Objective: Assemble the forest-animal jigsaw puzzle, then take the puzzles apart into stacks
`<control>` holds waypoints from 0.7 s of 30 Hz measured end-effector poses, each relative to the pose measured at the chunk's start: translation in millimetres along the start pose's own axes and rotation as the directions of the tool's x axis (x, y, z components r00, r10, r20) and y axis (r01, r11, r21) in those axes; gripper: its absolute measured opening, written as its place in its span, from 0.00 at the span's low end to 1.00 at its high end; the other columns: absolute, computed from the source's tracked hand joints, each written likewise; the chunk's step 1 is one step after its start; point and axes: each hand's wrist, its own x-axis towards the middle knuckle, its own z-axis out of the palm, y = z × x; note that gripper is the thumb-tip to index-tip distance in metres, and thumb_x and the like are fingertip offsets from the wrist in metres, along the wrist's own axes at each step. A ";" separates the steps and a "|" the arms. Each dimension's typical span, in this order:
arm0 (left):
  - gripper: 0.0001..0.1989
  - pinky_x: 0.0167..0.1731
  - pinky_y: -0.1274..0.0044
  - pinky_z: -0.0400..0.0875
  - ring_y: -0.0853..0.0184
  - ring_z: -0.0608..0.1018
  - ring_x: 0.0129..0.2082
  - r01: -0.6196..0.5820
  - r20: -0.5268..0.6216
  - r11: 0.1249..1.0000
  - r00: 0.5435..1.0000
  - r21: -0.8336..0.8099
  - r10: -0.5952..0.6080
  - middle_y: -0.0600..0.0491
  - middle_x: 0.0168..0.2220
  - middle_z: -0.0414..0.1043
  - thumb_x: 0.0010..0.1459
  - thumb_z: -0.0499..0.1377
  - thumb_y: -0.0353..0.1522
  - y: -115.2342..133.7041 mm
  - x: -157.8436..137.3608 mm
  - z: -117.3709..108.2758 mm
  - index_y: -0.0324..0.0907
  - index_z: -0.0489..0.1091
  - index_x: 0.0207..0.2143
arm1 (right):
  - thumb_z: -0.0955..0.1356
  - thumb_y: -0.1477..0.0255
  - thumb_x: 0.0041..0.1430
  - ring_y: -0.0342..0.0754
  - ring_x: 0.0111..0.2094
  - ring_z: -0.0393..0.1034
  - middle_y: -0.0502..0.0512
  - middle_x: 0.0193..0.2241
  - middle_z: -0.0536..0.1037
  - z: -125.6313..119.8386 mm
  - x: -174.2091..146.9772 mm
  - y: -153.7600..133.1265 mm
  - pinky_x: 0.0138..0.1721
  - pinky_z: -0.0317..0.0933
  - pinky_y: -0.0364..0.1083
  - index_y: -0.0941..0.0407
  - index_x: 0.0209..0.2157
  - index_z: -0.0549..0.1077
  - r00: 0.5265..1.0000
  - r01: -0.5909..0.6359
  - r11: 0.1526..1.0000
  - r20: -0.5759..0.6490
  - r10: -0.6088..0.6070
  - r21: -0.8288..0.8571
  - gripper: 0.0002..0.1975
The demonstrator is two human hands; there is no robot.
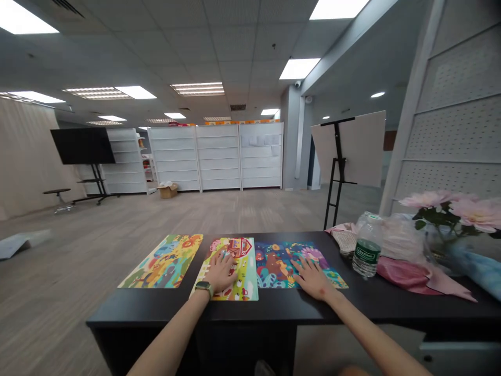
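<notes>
Three colourful illustrated sheets lie side by side on the black desk (156,308). My left hand (221,271), with a watch (204,287) at its wrist, rests flat with fingers apart on the middle farm-scene sheet (248,279). My right hand (311,277) is spread over the dark blue sheet (274,261) with bright plants and animals. Neither hand grips anything. Left of my left hand is a yellow-green sheet (168,261) with a lion and other animals. The hands cover parts of the two sheets beneath them.
A green-labelled water bottle (367,248) stands right of the sheets, beside pink cloth or paper (409,277) and pink flowers (475,211). Beyond the desk are an easel board (364,149), white shelves (217,156), a cardboard box (168,191) and a screen on a stand (83,146).
</notes>
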 end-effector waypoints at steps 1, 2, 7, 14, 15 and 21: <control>0.28 0.64 0.54 0.42 0.44 0.52 0.68 -0.002 0.001 1.000 1.000 -0.001 0.002 0.46 0.67 0.56 0.62 0.51 0.47 0.5 1.2 1.1 0.45 0.63 0.60 | 0.56 0.50 0.65 0.64 0.70 0.42 0.58 0.69 0.54 1.1 0.1 -2.1 0.67 0.33 0.63 0.47 0.67 0.57 1.000 -0.002 1.000 0.003 0.002 0.003 0.33; 0.28 0.64 0.54 0.43 0.44 0.52 0.68 -0.004 0.001 1.000 1.000 -0.003 0.004 0.46 0.67 0.56 0.62 0.51 0.47 0.5 1.7 1.7 0.45 0.64 0.60 | 0.55 0.49 0.65 0.64 0.70 0.41 0.58 0.69 0.54 1.4 -0.1 -3.0 0.67 0.33 0.63 0.47 0.68 0.57 1.000 -0.002 1.000 0.004 0.002 0.009 0.34; 0.26 0.63 0.55 0.45 0.45 0.54 0.67 -0.004 -0.025 1.000 1.000 -0.020 0.004 0.47 0.66 0.58 0.61 0.52 0.46 -2.0 0.0 0.2 0.46 0.65 0.58 | 0.54 0.40 0.60 0.65 0.70 0.39 0.58 0.70 0.52 -2.5 -1.3 -1.2 0.67 0.33 0.63 0.48 0.68 0.56 1.000 -0.013 0.999 0.003 0.013 0.052 0.41; 0.20 0.62 0.53 0.48 0.45 0.60 0.64 -0.018 -0.097 0.994 0.995 -0.104 0.008 0.48 0.61 0.66 0.58 0.57 0.41 0.0 -0.4 -2.0 0.47 0.70 0.52 | 0.58 0.40 0.57 0.64 0.70 0.41 0.56 0.69 0.54 -4.1 -2.4 -4.6 0.67 0.34 0.62 0.47 0.67 0.59 0.999 -0.047 0.991 -0.003 0.048 0.123 0.42; 0.19 0.62 0.55 0.49 0.46 0.61 0.64 -0.024 -0.111 0.993 0.994 -0.118 0.011 0.48 0.60 0.67 0.58 0.57 0.41 0.9 -0.3 -1.6 0.47 0.71 0.51 | 0.60 0.40 0.56 0.65 0.69 0.43 0.57 0.69 0.55 -5.7 -0.7 -4.0 0.66 0.36 0.61 0.47 0.66 0.60 0.999 -0.050 0.989 -0.010 0.052 0.136 0.42; 0.19 0.58 0.66 0.61 0.57 0.69 0.59 0.045 -0.216 0.988 0.973 -0.149 -0.077 0.47 0.58 0.70 0.63 0.52 0.35 -17.8 -4.5 -5.9 0.45 0.69 0.55 | 0.65 0.48 0.53 0.61 0.58 0.66 0.57 0.54 0.76 -38.1 21.1 14.6 0.60 0.56 0.53 0.49 0.50 0.77 0.994 -0.063 0.966 -0.069 0.083 0.253 0.29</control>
